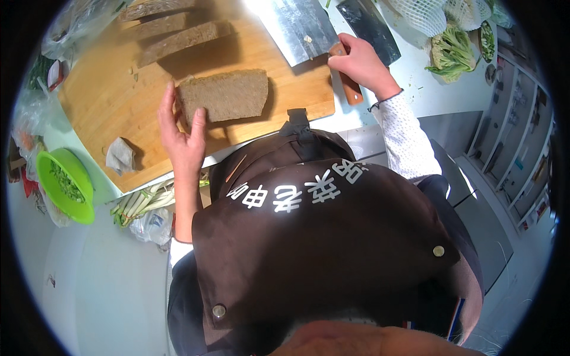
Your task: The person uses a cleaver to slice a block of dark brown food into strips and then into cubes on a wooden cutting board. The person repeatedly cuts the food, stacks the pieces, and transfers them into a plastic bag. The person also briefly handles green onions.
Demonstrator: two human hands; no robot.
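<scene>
A thick grey-brown block of food (225,97) sits on the wooden cutting board (95,113), near its front edge. My left hand (183,135) grips the block's left end, thumb on the near face and fingers at the far corner. In my right hand (367,64) is the orange-brown handle of a wide cleaver (303,33). Its blade lies to the right of the block, apart from it, with a small pale scrap stuck on the steel. Further back on the board are several similar slabs (185,42), set apart from one another.
A folded grey cloth (120,155) lies at the board's left corner. Beyond it stands a green plastic bowl (67,187) of chopped greens. A second, dark blade (369,29) and a leafy vegetable (452,53) lie on the right. Scallions (149,200) are below the table edge.
</scene>
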